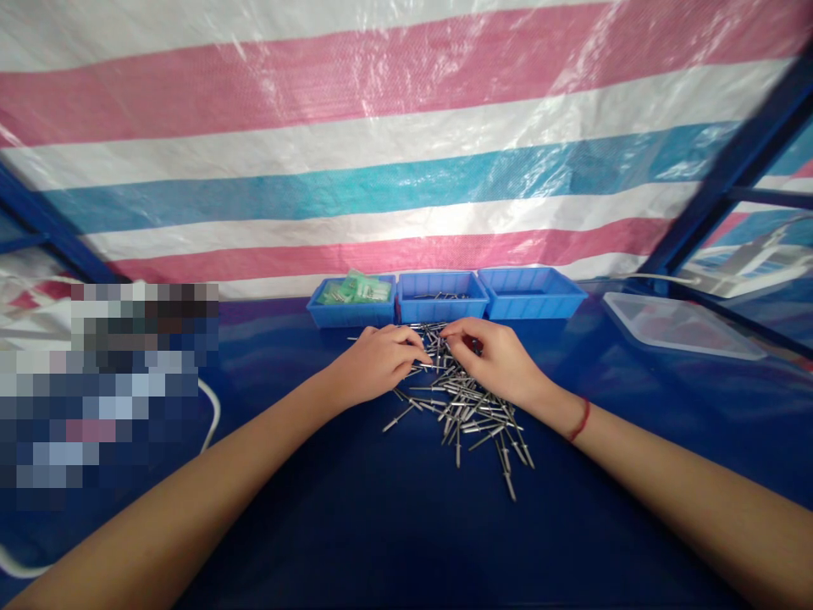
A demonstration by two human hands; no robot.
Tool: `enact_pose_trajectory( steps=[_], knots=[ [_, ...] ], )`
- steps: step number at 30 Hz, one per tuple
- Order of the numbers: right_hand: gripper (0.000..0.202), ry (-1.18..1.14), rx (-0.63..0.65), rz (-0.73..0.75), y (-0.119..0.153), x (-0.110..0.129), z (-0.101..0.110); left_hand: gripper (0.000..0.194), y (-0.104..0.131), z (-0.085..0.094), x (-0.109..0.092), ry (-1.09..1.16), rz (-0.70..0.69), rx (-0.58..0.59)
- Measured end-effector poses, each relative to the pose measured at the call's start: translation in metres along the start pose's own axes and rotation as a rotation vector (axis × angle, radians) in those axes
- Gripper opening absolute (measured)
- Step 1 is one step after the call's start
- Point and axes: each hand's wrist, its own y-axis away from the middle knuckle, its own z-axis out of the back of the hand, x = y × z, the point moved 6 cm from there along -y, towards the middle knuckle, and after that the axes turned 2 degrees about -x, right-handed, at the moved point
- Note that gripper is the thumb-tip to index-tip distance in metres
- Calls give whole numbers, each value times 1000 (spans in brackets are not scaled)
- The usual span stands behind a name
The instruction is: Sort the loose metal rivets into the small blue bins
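Any print on the green packets [361, 288] in the left blue bin [352, 317] is too blurred for me to read. The area at the far left is obscured, and both forearms [209, 491] run out of view at the near side. The left hand [379, 360] curls loosely over the far left of the heaped rivets [467, 402] on the blue table [356, 525]; the right hand [492, 352] bends thumb and forefinger together at the far right. Whether either grips a rivet, I can't tell.
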Motion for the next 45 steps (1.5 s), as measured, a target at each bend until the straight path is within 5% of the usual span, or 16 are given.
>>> enact_pose_trajectory(
  steps=[9,15,19,33,45],
  knots=[
    [19,2,28,-10,1,1,-1,20,0,3,5,50,41,37],
    [17,-36,13,28,1,8,2,16,3,5,-3,19,120,-318],
    [9,-84,30,97,2,19,2,15,1,3,-4,163,180,-408],
    [18,-185,0,-33,5,17,0,9,3,7,-11,285,105,-429],
    [11,-164,40,16,7,23,-1,9,4,5,-11,289,115,-413]
  ],
)
